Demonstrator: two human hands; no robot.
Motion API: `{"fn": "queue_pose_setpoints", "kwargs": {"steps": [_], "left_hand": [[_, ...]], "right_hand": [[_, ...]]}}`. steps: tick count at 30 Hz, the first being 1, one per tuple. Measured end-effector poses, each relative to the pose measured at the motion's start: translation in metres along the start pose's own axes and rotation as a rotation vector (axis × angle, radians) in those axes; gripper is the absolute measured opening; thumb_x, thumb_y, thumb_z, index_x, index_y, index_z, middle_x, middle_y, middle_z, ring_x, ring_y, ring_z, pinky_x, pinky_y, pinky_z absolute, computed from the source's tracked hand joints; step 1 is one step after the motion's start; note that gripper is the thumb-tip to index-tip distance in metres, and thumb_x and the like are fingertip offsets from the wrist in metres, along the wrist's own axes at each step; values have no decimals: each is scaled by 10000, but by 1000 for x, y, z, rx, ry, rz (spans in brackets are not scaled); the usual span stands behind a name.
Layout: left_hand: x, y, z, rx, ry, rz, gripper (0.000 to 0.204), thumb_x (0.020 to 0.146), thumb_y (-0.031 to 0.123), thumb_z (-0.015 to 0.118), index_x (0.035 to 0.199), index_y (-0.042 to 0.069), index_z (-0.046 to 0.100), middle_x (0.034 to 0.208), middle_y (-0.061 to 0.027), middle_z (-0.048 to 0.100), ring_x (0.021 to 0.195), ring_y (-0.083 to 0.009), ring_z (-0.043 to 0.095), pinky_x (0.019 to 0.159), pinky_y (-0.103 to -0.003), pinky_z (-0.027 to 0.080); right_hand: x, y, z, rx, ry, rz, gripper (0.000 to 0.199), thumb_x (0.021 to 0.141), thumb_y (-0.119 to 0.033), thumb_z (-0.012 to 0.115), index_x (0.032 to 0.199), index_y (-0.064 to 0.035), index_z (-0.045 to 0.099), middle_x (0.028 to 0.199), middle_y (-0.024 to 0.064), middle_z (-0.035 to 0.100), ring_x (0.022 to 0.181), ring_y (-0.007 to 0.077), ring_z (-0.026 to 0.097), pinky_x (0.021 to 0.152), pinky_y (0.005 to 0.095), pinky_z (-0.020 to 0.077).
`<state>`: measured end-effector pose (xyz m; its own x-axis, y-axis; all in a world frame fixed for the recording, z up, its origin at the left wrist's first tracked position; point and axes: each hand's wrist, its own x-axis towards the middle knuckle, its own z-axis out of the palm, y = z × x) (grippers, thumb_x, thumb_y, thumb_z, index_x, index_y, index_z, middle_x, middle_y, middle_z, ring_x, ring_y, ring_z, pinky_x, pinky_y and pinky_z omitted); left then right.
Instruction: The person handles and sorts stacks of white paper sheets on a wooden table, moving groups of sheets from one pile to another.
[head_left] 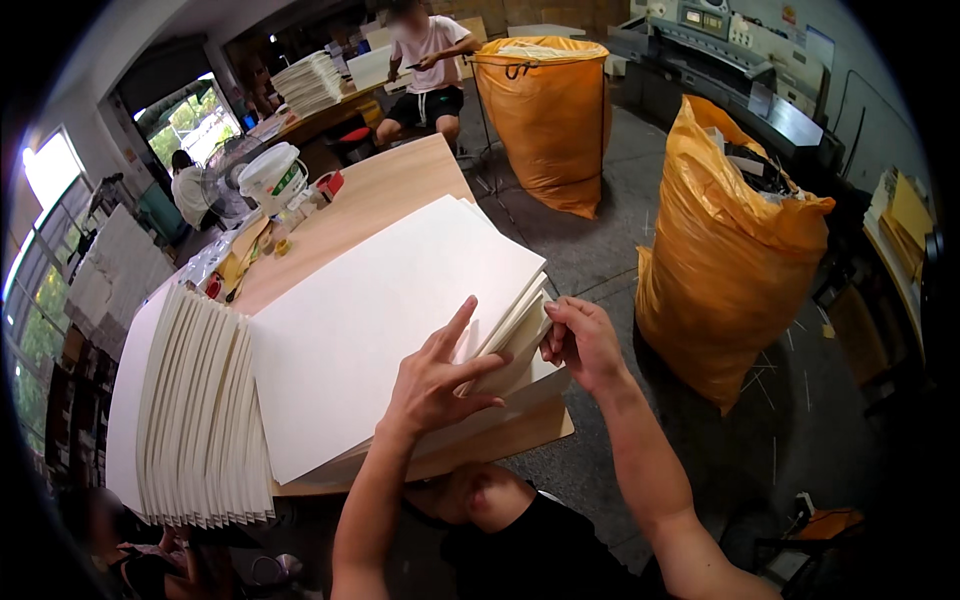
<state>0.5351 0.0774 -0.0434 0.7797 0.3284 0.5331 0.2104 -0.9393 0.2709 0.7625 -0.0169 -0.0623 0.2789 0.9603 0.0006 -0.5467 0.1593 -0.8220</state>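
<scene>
A stack of large white sheets [370, 310] lies in front of me, its top sheets fanned apart at the right end. My left hand [432, 382] is open at the stack's near right edge, fingers spread along the fanned sheets. Just right of it, my right hand [585, 342] is closed in a pinch at the sheets' right corner. Its fingertips partly hide what they hold, which looks like a sheet's edge. Left of the stack, a row of folded white board pieces [195, 410] leans in an overlapping spread.
The wooden table [400, 190] bears a white bucket [272, 178] and tape rolls. Two big orange sacks [725, 270] stand on the floor to the right. A person [430, 60] sits beyond the table; others are at left. A machine [740, 70] stands far right.
</scene>
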Motion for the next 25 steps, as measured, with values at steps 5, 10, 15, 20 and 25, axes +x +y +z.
{"fn": "queue_pose_setpoints", "kwargs": {"steps": [5,10,15,20,25], "left_hand": [[0,0,-1,-45,4,-47,498,649,245,915,1103,366,749,1567,-127,439,1234,-326,615,883,-404,597],[-2,2,-2,-93,-6,-75,475,652,211,915,1089,326,766,1552,-139,454,1289,-352,582,938,-435,591],[-3,-2,5,184,-176,200,666,830,349,772,1432,475,517,1629,-106,328,1395,-361,459,1029,-483,510],[-20,20,-12,390,-173,60,681,929,346,650,1558,365,388,1658,-123,253,1465,-373,355,1147,-645,327],[-144,8,-40,899,40,-416,737,883,217,647,1571,248,386,1639,-129,310,1485,-334,342,1178,-698,213]], "right_hand": [[-16,5,0,-255,205,-181,302,1011,-223,593,755,-69,544,666,42,578,610,171,609,547,308,456],[-50,27,7,-1396,147,-985,219,911,-267,661,931,-51,630,835,118,646,821,298,661,764,443,536],[-47,36,16,-1480,-380,-441,420,867,-323,684,1204,-72,668,1085,220,676,1054,414,630,960,475,496],[-44,31,16,-1387,-424,-336,547,877,-460,723,1215,-34,666,1115,259,688,1063,408,651,960,462,496],[-47,9,45,-1438,-409,98,708,795,-605,781,1233,-58,676,1119,258,697,1121,340,655,1030,440,455]]}}
